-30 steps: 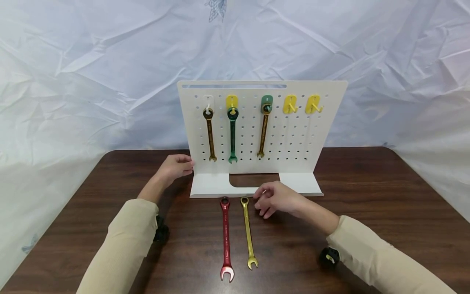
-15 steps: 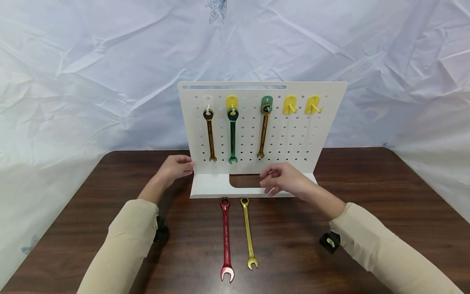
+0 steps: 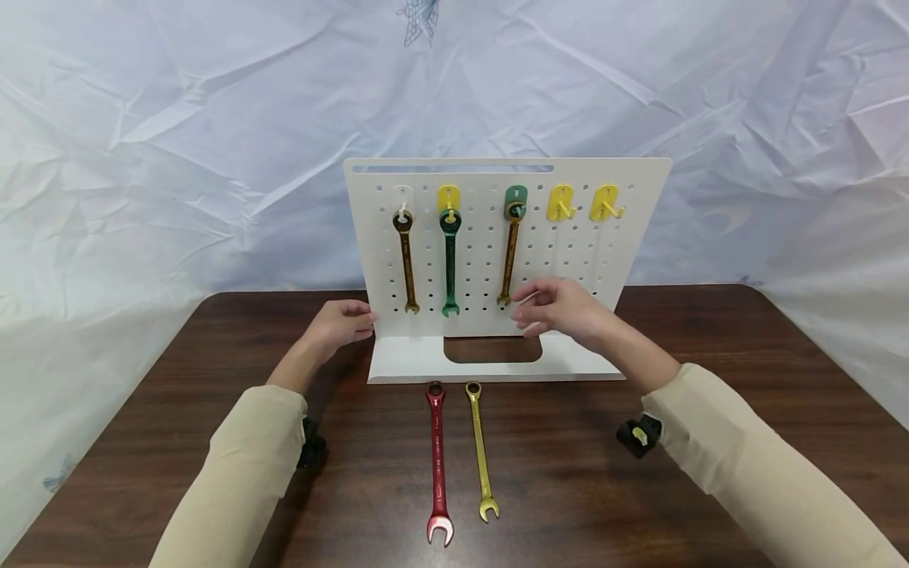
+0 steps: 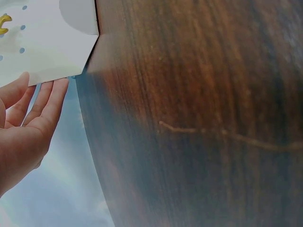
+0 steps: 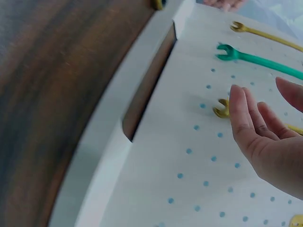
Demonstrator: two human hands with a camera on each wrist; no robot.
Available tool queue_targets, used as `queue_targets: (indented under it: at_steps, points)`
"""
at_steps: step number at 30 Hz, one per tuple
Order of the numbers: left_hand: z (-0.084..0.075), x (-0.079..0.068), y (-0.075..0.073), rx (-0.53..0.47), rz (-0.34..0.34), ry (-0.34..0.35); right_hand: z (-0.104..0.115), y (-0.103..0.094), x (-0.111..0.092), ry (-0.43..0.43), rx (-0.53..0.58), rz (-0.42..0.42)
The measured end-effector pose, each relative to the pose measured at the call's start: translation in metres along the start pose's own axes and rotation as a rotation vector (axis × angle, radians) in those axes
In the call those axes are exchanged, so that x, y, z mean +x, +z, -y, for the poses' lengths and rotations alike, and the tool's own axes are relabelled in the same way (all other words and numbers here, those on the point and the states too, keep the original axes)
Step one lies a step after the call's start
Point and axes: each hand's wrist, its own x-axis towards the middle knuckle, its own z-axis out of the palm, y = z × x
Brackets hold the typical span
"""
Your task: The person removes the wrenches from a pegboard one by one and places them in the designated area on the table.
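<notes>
A white pegboard stand point(image 3: 568, 284) stands upright on the table. My left hand point(image 3: 339, 325) grips its left edge; in the left wrist view the thumb point(image 4: 19, 87) lies over the front face, with the other fingertips at the edge. My right hand point(image 3: 564, 312) holds nothing, its fingers loosely bent in front of the board. Close to its fingertips is the open end of a bronze-gold combination wrench point(image 3: 510, 256), which hangs from a green hook point(image 3: 516, 195). In the right wrist view, the right hand point(image 5: 270, 137) partly covers that wrench.
Another bronze-gold wrench point(image 3: 407, 260) hangs from a white hook, and a green wrench point(image 3: 450, 260) from a yellow one. Two yellow hooks point(image 3: 561, 203) at the right bear nothing. A red wrench point(image 3: 437, 457) and a yellow-gold wrench point(image 3: 481, 450) lie on the dark wood table point(image 3: 568, 489).
My right hand has risen from beside the yellow-gold wrench on the table to the lower part of the pegboard, moving slightly right. My left hand has stayed at the board's edge.
</notes>
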Motion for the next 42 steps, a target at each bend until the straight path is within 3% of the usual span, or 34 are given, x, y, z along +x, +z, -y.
queue_targets:
  at_steps: [9,19,42]
  points:
    - [0.0,0.0,0.0,0.002,-0.001,-0.003,0.017,-0.012,0.004,-0.017,-0.015,-0.07]
    - [0.001,0.001,0.0,-0.007,-0.002,-0.002,0.025,-0.02,0.01,-0.043,0.032,-0.09]
    - [-0.001,0.001,-0.001,-0.02,-0.001,-0.006,0.032,-0.013,0.028,-0.024,0.045,-0.168]
